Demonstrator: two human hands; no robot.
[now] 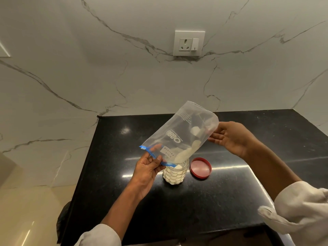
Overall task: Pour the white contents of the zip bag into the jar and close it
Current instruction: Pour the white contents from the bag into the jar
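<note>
A clear zip bag (179,129) with a blue zip strip and a "milk powder" label is tipped mouth-down over a clear jar (174,174). The jar stands on the black counter and holds white powder nearly to its neck. White lumps cling inside the bag near its lower side. My left hand (148,168) pinches the bag's blue mouth edge just left of the jar opening. My right hand (230,137) holds the bag's raised bottom corner. The red lid (200,168) lies upside down on the counter, right of the jar.
The black counter (177,201) ends at a front edge near me and a left edge with beige floor beyond. A white marble wall rises behind, with a socket and switch plate (189,43). My white sleeves are at the lower frame.
</note>
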